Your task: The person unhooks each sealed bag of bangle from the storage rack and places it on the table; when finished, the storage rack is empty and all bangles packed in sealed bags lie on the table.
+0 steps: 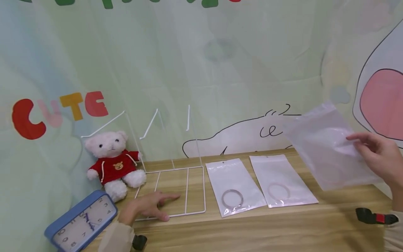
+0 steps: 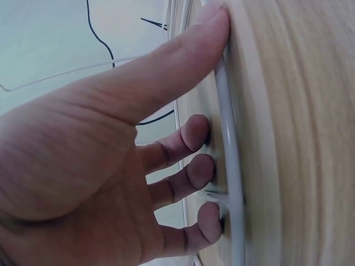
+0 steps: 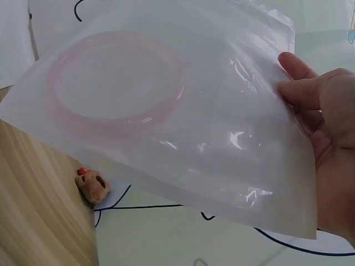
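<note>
My right hand (image 1: 379, 154) pinches the edge of a translucent white plastic bag (image 1: 324, 147), held up above the right side of the table. Through the bag, a pale pink ring (image 3: 180, 86) like a bangle shows in the right wrist view. My left hand (image 1: 151, 204) rests over the base of a white wire rack (image 1: 204, 190), fingers spread. In the left wrist view its thumb (image 2: 194, 50) lies against the front wire, and nothing is gripped. Two similar bags (image 1: 233, 175) lie flat right of the rack, one showing a brownish ring (image 1: 223, 199), the other a pale pink ring (image 1: 288, 192).
A white teddy bear (image 1: 117, 168) in a red hoodie sits left of the rack. A blue clock (image 1: 80, 224) leans in front of it. Behind the wooden table (image 1: 252, 231) hangs a printed curtain (image 1: 252, 70). A small brown object (image 3: 92, 187) shows in the right wrist view.
</note>
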Action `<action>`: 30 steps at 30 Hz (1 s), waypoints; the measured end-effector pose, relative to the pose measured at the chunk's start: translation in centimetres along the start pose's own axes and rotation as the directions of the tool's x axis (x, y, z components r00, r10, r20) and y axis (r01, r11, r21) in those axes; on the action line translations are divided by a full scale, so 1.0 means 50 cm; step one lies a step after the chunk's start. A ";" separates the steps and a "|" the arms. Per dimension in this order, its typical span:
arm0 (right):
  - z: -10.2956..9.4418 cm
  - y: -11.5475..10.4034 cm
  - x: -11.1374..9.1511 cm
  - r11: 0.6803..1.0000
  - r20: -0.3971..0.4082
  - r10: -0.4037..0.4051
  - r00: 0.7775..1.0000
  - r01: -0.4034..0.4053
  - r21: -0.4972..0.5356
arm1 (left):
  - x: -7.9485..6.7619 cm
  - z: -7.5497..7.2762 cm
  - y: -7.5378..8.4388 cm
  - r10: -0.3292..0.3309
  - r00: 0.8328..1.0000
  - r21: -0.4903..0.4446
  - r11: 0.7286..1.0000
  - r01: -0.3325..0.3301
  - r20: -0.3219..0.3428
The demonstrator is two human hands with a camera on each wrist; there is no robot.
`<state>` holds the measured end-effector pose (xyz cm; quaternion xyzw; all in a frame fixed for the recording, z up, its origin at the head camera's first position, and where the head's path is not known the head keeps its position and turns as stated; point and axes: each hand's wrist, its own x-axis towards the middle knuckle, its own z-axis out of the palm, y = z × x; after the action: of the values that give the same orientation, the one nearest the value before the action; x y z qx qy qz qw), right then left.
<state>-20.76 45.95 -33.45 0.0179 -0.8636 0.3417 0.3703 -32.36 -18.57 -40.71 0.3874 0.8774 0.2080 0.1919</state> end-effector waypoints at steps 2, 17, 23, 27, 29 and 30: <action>0.001 0.009 -0.002 1.000 0.008 0.011 1.000 -0.011 -0.005 | 0.001 0.000 -0.001 0.005 1.000 0.003 1.000 -0.005 0.001; 0.022 0.069 -0.008 0.961 0.131 0.142 0.981 -0.105 -0.256 | -0.001 -0.001 0.002 0.001 1.000 0.021 1.000 -0.001 -0.008; 0.038 0.082 -0.009 0.955 0.132 0.128 0.983 -0.086 -0.283 | -0.011 -0.001 -0.003 -0.004 1.000 0.017 1.000 0.004 -0.011; 0.042 0.090 -0.009 0.947 0.132 0.090 0.987 -0.044 -0.318 | -0.010 0.001 -0.002 -0.008 1.000 0.012 1.000 0.008 -0.009; 0.040 0.097 -0.010 0.938 0.131 0.076 0.989 -0.027 -0.345 | -0.006 0.001 0.001 -0.020 1.000 0.013 1.000 0.020 -0.011; 0.039 0.100 -0.011 0.934 0.131 0.070 0.989 -0.019 -0.356 | -0.003 0.001 0.002 -0.018 1.000 0.013 1.000 0.018 -0.012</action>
<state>-22.99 48.49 -37.65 -0.0442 -0.9352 0.1871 0.2973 -32.17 -18.61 -40.69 0.3796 0.8833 0.2026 0.1860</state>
